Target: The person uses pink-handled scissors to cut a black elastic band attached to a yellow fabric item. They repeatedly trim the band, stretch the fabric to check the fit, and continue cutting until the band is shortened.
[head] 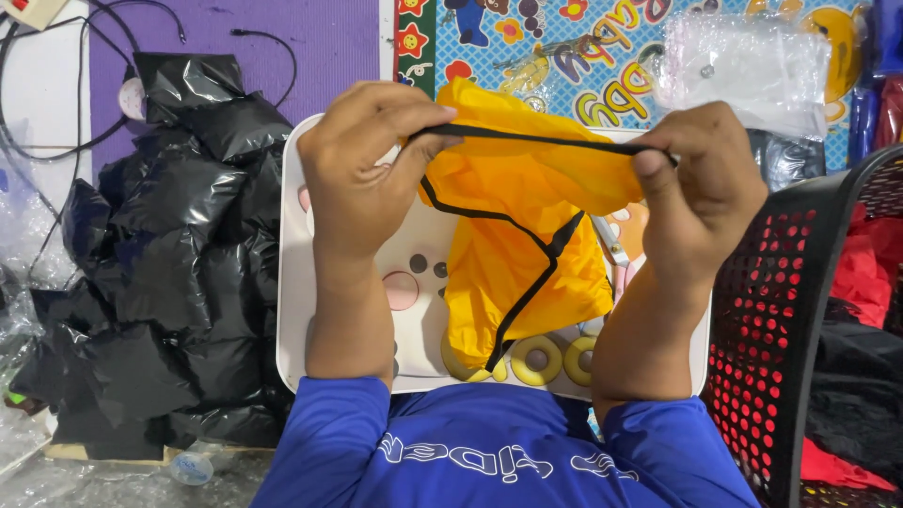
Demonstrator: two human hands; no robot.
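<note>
A yellow cloth piece (513, 254) with thin black straps hangs between my two hands above a white tray table (293, 282) with a cartoon print. My left hand (362, 165) pinches one end of the top black strap (546, 141). My right hand (705, 179) pinches the other end, and the strap is pulled taut between them. A second strap loops down the front of the cloth. My blue sleeves show at the bottom edge.
A heap of black plastic bags (160, 273) lies to the left. A black mesh basket (781, 320) with red and black cloth stands on the right. A clear plastic bag (743, 66) rests on a colourful mat (527, 47). Scissors (616, 252) peek from under the cloth.
</note>
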